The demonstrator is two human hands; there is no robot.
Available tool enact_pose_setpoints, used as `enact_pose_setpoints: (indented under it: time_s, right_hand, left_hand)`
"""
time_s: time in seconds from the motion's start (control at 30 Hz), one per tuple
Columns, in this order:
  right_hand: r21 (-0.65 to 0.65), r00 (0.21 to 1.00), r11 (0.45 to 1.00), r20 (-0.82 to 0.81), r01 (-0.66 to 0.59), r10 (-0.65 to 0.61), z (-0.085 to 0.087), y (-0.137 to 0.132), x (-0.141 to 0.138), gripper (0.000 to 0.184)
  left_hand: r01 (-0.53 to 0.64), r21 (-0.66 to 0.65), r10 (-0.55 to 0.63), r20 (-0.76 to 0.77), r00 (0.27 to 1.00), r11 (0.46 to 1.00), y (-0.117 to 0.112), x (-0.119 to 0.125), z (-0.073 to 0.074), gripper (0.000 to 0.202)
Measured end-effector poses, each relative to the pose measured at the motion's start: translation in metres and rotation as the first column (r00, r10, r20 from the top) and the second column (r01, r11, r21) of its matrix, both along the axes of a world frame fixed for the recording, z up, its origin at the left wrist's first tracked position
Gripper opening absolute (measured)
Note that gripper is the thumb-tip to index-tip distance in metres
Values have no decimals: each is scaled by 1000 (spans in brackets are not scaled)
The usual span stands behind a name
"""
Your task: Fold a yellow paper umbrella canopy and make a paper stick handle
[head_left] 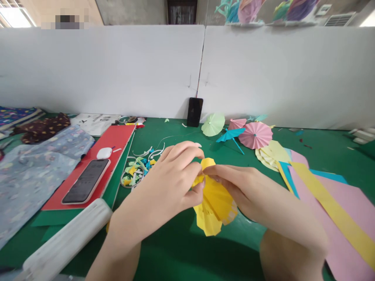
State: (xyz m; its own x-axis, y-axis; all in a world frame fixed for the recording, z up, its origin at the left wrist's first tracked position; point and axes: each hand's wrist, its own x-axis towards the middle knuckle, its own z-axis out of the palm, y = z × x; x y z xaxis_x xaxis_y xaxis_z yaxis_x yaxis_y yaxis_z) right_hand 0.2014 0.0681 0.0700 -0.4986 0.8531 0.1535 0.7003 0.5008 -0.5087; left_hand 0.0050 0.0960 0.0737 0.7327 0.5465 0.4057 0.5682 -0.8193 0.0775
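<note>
A folded, pleated yellow paper piece (215, 203) hangs between my two hands above the green table (181, 249). My left hand (172, 175) pinches its upper left edge with curled fingers. My right hand (240, 187) comes in from the right, thumb and forefinger pressed on the paper's top fold. Both hands are closed on the paper, and the lower pleats fan out below them.
Paper umbrellas in green (213, 124), blue (231, 135) and pink (255, 135) lie behind. Pink and yellow paper sheets (328, 203) cover the right. A phone (86, 181) and white earbud case (104, 152) sit on a red sheet (117, 136); scraps (136, 169), white tube (67, 238), black phone (195, 112).
</note>
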Motion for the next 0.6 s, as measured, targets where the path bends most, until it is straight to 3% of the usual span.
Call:
enact_pose_setpoints:
  time_s: [0.43, 0.6]
  right_hand:
    - [4, 1000, 1000, 24, 12, -12, 0, -3, 1, 29]
    - [-37, 999, 999, 32, 15, -14, -2, -2, 0, 32]
  left_hand:
    - [5, -2, -5, 2, 1000, 1000, -1, -1, 1, 10]
    - [-5, 66, 6, -21, 1000, 998, -2, 3, 0, 16]
